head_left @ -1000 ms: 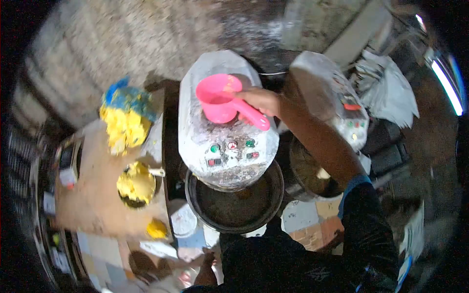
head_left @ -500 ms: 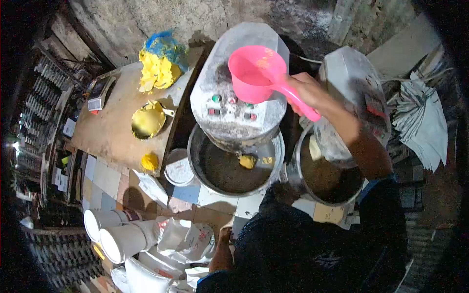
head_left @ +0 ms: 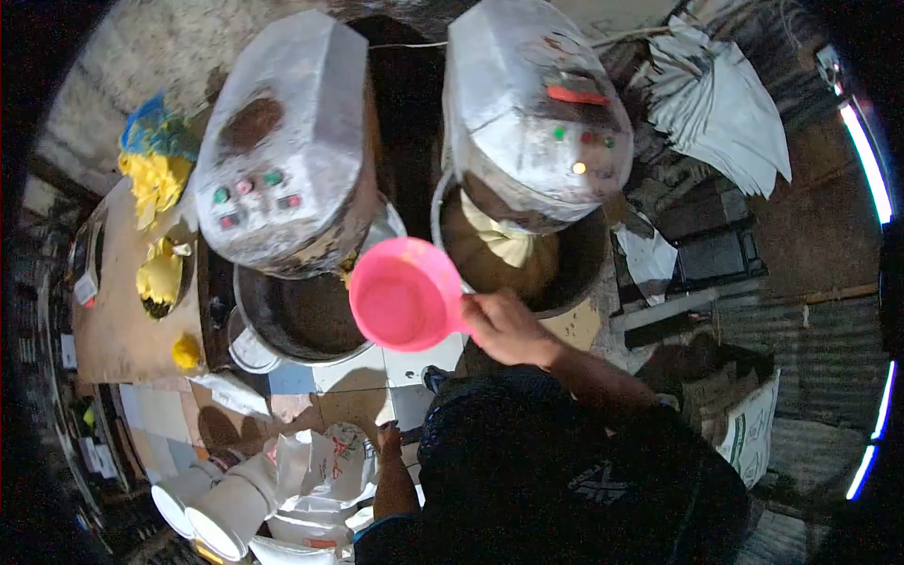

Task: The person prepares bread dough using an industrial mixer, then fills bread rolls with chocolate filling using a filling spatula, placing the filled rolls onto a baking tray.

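Note:
My right hand (head_left: pixel 508 327) grips a pink plastic dipper (head_left: pixel 403 297) by its handle. The dipper's open mouth faces me and I see nothing in it. It hangs between two mixer bowls, covering part of the left bowl's rim (head_left: pixel 247 315). The right bowl (head_left: pixel 591 268) stands just beyond my right hand, with pale dough (head_left: pixel 504 243) under its mixer head (head_left: pixel 537 113). Low at my side is my left hand (head_left: pixel 388 436), near white sacks; its fingers are too small to make out.
The left mixer (head_left: pixel 282 141) has several buttons. On the wooden table (head_left: pixel 118 320) at left lie a yellow lump (head_left: pixel 185 351), a yellow-smeared pan (head_left: pixel 162 281) and a blue and yellow bundle (head_left: pixel 158 169). White buckets (head_left: pixel 221 518) and sacks (head_left: pixel 330 466) stand below. Folded sacks (head_left: pixel 720 104) hang upper right.
My view has swung right. The dipper has come down from in front of the left mixer's head to between the bowls, still in my right hand. More pale dough shows in the right bowl.

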The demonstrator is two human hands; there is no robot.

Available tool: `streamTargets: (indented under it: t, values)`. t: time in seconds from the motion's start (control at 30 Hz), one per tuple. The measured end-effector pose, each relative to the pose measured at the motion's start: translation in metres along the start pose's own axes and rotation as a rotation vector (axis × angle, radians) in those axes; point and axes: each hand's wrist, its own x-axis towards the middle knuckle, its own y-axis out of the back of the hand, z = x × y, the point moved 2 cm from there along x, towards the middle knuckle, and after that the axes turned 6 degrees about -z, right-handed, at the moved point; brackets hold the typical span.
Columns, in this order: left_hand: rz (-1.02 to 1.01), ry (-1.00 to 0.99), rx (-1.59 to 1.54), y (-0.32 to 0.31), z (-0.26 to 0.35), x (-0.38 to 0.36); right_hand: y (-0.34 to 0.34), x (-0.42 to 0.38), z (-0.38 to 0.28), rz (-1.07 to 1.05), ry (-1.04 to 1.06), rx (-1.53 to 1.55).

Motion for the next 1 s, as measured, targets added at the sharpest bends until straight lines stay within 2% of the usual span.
streamTargets:
  t: [0.03, 0.07, 0.1, 0.13, 0.17, 0.2, 0.23, 0.27, 0.33, 0.4, 0.47, 0.53, 0.57, 0.6, 0.67, 0.7, 0.8, 0.87, 0.93, 1.0]
  values:
    - [0.003, 0.007, 0.013, -0.007, -0.006, -0.002, -0.007, -0.007, 0.02, 0.12, 0.167, -0.14]
    - [0.125, -0.06, 0.337, -0.014, -0.011, -0.005, -0.005, -0.013, 0.029, 0.076, 0.11, -0.09]
    - [0.249, -0.128, 0.66, -0.023, -0.015, -0.008, -0.002, -0.02, 0.035, 0.223, 0.318, -0.173]
    - [0.261, -0.123, 0.666, -0.039, -0.014, -0.01, 0.001, -0.026, 0.045, 0.37, 0.524, -0.253]
    - [0.304, -0.046, 0.504, -0.06, -0.008, -0.015, 0.004, -0.027, 0.062, 0.369, 0.52, -0.235]
    - [0.349, 0.033, 0.343, -0.071, -0.005, -0.024, 0.004, -0.032, 0.079, 0.345, 0.565, -0.4]
    - [0.275, -0.037, 0.573, -0.063, -0.008, -0.004, 0.004, -0.038, 0.092, 0.318, 0.605, -0.565]
    - [0.227, 0.047, 0.303, -0.074, -0.005, -0.007, 0.009, -0.039, 0.102, 0.32, 0.595, -0.546]
    - [0.206, 0.063, 0.28, -0.102, 0.012, -0.006, 0.017, -0.035, 0.123, -0.081, 0.234, -0.205]
    - [0.271, 0.012, 0.342, -0.151, 0.036, -0.01, 0.021, -0.035, 0.143, -0.071, 0.227, -0.167]
    - [0.332, -0.035, 0.392, -0.17, 0.049, -0.004, 0.031, -0.036, 0.152, -0.154, 0.031, -0.031]
    - [0.207, -0.054, 0.275, -0.175, 0.06, 0.013, 0.035, -0.037, 0.169, -0.15, 0.05, -0.05]
    - [0.278, -0.158, 0.397, -0.184, 0.058, 0.017, 0.037, -0.037, 0.175, -0.141, 0.069, -0.07]
    - [0.284, -0.158, 0.398, -0.186, 0.065, 0.02, 0.04, -0.039, 0.182, -0.143, 0.071, -0.065]
    - [0.062, -0.116, 0.172, -0.193, 0.076, 0.027, 0.063, -0.039, 0.172, -0.196, -0.037, -0.026]
    - [0.182, -0.205, 0.39, -0.206, 0.074, 0.02, 0.065, -0.04, 0.177, -0.203, -0.037, -0.022]
    - [0.186, -0.204, 0.366, -0.229, 0.077, 0.002, 0.07, -0.039, 0.197, -0.105, 0.07, -0.072]
    - [0.112, -0.237, 0.328, -0.196, 0.056, 0.021, 0.071, -0.038, 0.212, -0.119, 0.151, -0.062]
    - [0.211, 0.035, 0.249, -0.183, 0.04, 0.025, 0.072, -0.038, 0.221, -0.102, 0.192, -0.079]
    - [0.209, -0.021, 0.262, -0.173, 0.026, 0.017, 0.078, -0.039, 0.22, -0.079, 0.229, -0.1]
